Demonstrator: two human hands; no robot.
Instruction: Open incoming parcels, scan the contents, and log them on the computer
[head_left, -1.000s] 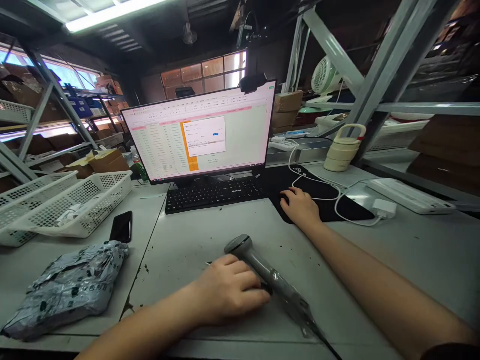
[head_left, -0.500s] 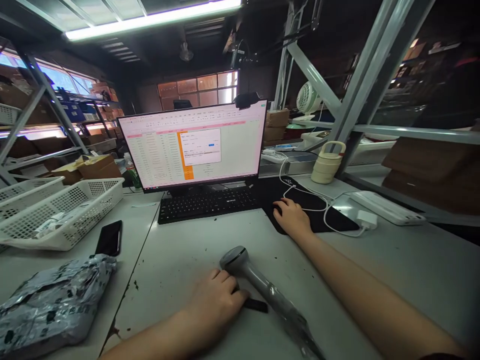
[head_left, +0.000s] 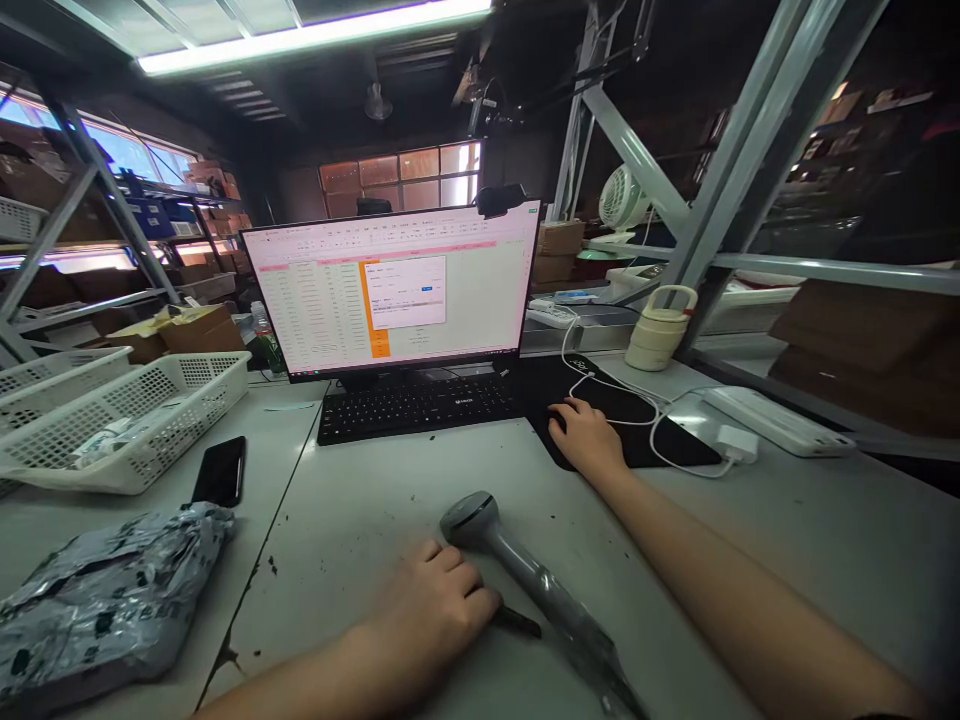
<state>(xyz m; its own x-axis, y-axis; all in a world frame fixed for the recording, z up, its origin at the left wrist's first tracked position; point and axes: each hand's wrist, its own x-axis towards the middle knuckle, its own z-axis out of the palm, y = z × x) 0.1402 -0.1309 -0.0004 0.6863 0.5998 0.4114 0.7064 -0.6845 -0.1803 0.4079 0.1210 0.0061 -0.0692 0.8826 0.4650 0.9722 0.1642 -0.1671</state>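
My left hand [head_left: 442,605] is closed round a slim black object [head_left: 519,621]. Only its flat end sticks out past the thumb, so its kind is unclear. Right beside that hand a grey handheld barcode scanner [head_left: 529,575] lies on the table, its head pointing away from me. My right hand [head_left: 589,437] curves over a dark computer mouse [head_left: 556,418] on a black mouse pad [head_left: 652,440]; most of the mouse is hidden under the palm. Between and beyond the hands stands a black keyboard [head_left: 412,408], below a monitor [head_left: 480,300] showing a spreadsheet with a pop-up window.
At left are a grey plastic parcel [head_left: 112,600], a black phone [head_left: 220,471] and white perforated baskets [head_left: 187,400]. To the right lie a white power bank-like block [head_left: 780,420], white cables with a charger [head_left: 736,444], and a cream lidded cup [head_left: 658,335]. Metal shelf posts [head_left: 739,150] rise behind.
The black object in my left hand has turned slightly, its end tipping down and to the right. My right hand stays on the mouse. The whole view has shifted a little.
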